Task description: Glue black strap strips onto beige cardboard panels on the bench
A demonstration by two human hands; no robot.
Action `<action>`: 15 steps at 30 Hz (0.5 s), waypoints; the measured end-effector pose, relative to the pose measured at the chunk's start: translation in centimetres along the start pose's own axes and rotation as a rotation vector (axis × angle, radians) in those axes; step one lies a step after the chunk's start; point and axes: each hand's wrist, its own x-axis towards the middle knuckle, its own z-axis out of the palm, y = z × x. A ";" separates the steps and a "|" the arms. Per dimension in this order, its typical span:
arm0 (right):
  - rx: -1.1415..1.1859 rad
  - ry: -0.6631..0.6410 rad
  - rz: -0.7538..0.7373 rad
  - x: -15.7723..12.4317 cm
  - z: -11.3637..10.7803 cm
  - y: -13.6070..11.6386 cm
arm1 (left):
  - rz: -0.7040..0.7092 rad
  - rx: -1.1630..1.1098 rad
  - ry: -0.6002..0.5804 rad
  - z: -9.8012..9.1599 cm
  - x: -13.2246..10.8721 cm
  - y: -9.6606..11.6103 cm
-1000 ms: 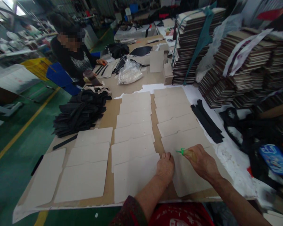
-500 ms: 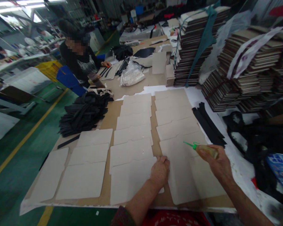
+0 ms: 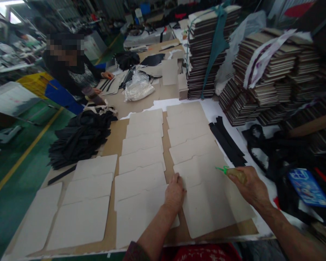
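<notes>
My right hand (image 3: pixel 251 183) is closed around a small glue bottle (image 3: pixel 237 175) of yellowish colour. Its thin green nozzle (image 3: pixel 221 169) points left, above the right-hand column of beige cardboard panels (image 3: pixel 206 206). My left hand (image 3: pixel 175 194) rests palm down at the gap between two columns, fingers slightly bent and a little apart. Its fingertips touch near the left edge of the right column. Under my left forearm lies the front panel of the middle column (image 3: pixel 138 217). The panels overlap like steps, each with a notched edge; whether glue is on them I cannot tell.
Black strips (image 3: pixel 228 141) lie right of the panels, a heap of black strips (image 3: pixel 80 139) at the left. Tall stacks of boards (image 3: pixel 206 54) rise at the back right. Beyond a plastic bag (image 3: pixel 138 87), a co-worker (image 3: pixel 70 69) handles pieces. A blue packet (image 3: pixel 309 186) lies far right.
The view has swung to the right. Relative to the panels, the glue bottle's nozzle has shifted right, and my left hand has slid slightly away from me with its fingers less curled.
</notes>
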 end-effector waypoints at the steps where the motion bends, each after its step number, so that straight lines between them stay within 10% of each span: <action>1: -0.019 -0.002 -0.029 0.1 0.1 0.0 | 0.000 -0.002 0.003 0.0 0.0 0.0; 15: -0.149 -0.082 -0.113 0.7 -1.7 -0.2 | -0.029 -0.025 0.022 0.1 -0.1 0.1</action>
